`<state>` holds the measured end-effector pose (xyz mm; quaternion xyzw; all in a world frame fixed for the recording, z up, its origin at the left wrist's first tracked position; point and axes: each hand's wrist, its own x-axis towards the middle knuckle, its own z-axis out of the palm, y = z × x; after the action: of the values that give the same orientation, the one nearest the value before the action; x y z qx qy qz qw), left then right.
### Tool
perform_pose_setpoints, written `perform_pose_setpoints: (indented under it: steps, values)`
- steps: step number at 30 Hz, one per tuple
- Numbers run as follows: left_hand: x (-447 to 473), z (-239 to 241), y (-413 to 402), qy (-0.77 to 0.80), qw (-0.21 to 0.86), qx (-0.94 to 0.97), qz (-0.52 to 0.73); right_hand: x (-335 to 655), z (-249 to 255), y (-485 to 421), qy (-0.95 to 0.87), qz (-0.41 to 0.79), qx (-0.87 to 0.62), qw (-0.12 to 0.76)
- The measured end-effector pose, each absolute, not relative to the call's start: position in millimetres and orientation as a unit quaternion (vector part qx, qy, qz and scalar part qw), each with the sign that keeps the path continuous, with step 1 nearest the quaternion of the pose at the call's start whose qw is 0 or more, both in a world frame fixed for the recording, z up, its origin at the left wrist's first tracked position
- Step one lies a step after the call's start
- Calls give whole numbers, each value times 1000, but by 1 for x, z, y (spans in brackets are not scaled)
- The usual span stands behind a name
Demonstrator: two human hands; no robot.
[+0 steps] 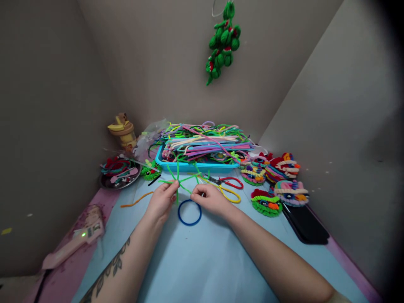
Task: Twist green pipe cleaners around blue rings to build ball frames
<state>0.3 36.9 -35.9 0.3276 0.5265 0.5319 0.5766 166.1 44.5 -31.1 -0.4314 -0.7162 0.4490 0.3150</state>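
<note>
Several bright green pipe cleaners point(178, 170) cross each other in a star shape above the table. At the crossing, my left hand point(166, 193) pinches them between thumb and fingers. My right hand point(208, 198) is closed at the end of one green strand that runs toward it from the centre. Just below my hands, a dark blue ring point(189, 224) lies flat on the light blue table cover. To the left of my left hand is a loose orange pipe cleaner point(137, 200). Beyond my right hand lie scissors point(232, 191) with one red and one yellow handle loop.
A blue tray point(202, 167) heaped with coloured pipe cleaners stands at the back. Colourful bird-like pieces point(267, 203) and a black phone-like slab point(306, 225) are at right. A metal bowl point(107, 183), yellow cup point(124, 132) and pink glue gun point(78, 242) sit left.
</note>
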Motion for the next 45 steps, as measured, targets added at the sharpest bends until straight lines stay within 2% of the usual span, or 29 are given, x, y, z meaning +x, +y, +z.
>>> perform_pose_setpoints:
  steps: [5,8,16,22,26,29,38,45]
  values:
    - [-1,-38,36,581,464,411,527,159,-31,34,-681,526,-383,335]
    - [-3,-37,37,588,451,416,527,159,-34,33,-651,564,-373,346]
    - [-4,-29,36,536,531,400,521,160,-41,42,-651,553,-395,338]
    - [1,-20,28,512,579,448,450,168,-45,54,-439,669,-407,440]
    - [5,-19,22,461,634,502,366,172,-47,55,-373,754,-337,422]
    - [9,-20,17,439,665,514,316,174,-47,53,-370,774,-310,409]
    - [12,-25,16,448,655,536,288,172,-47,51,-389,755,-278,450]
    - [11,-28,18,457,651,538,277,168,-49,50,-334,777,-270,459]
